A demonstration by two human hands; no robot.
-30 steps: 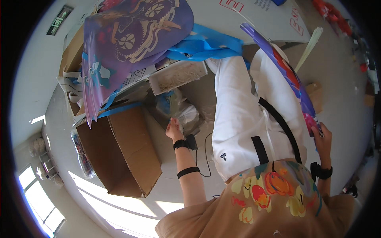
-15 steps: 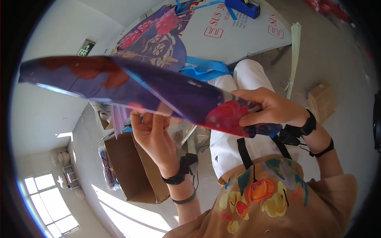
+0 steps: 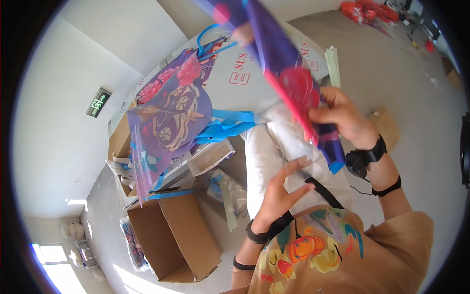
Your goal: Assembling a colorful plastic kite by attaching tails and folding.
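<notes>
My right hand (image 3: 345, 117) grips the lower end of a rolled purple printed sheet (image 3: 281, 51), shiny, with red and pink patches. The roll slants up and away to the left, past the top of the view. Over my white trousers, below the roll, my left hand (image 3: 279, 193) is open with fingers apart, touching nothing I can make out. Another purple printed sheet (image 3: 169, 117), patterned with pale flowers and pink clusters, hangs over the left side of the table. Blue ribbon (image 3: 227, 128) lies beside that sheet, near my knees.
A white board tabletop (image 3: 223, 71) with red print stands ahead. Below it are an open cardboard box (image 3: 198, 235), a small white tray (image 3: 215, 159) and pale sticks (image 3: 227, 206). More pale sticks (image 3: 333, 68) stand at the table's right corner. A brown package (image 3: 384, 128) sits right.
My left hand has come off the rolled sheet and moved down and right toward my lap. The roll, still in my right hand, has swung from nearly level to steeply upright.
</notes>
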